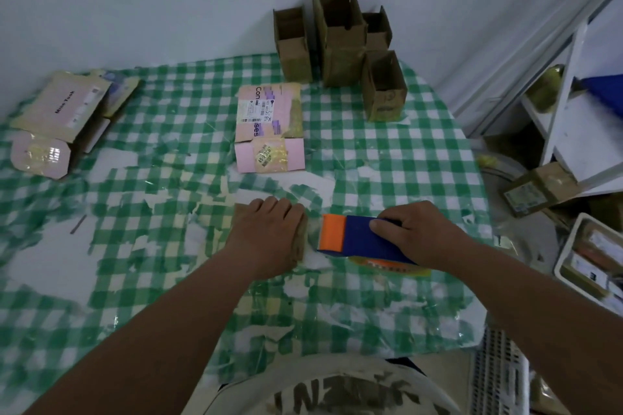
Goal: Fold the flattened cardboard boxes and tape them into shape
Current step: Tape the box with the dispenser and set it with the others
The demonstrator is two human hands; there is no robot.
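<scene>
Closest to the lens, two bare forearms reach out over the checked tablecloth (387, 145), and both hands are busy at its near middle. From the head view, the left hand (269, 232) lies flat with fingers straight and together, pressing down on a small brown cardboard box (301, 246) that is almost wholly hidden beneath the palm; it looks like it is pinning the flaps shut so they cannot spring up. Just right of that box, the right hand (414, 232) curls round the blue body of a tape dispenser (357, 239), orange blade end pointing at the box's edge, seemingly ready to draw tape across the seam.

Beyond the pressed box, a pink carton (269, 131) with a shipping label sits closed. Farther back from it, against the wall, stand several brown boxes (340, 40) already folded up, open tops showing; probably the finished pile. Far to the left of the pressed box lies a flattened pink mailer (60, 111), likely waiting its turn.
</scene>
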